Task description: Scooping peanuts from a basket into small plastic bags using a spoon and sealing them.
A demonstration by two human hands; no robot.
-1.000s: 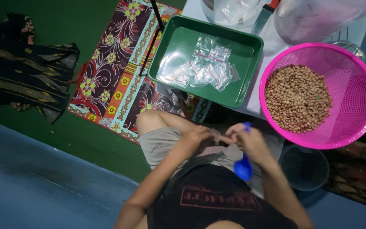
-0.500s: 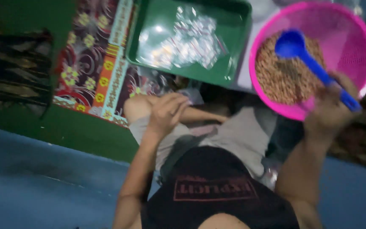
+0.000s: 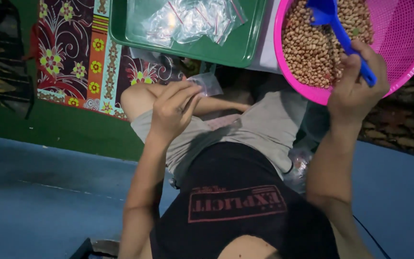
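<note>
Blue scoop (image 3: 339, 33) in right hand (image 3: 355, 91), bowl-end up-left.

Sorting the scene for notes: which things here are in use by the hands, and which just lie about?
In use:
right hand holding blue scoop
peanuts in pink basket
left hand holding small clear bag

Lying about:
green tray of empty bags
patterned mat
</note>
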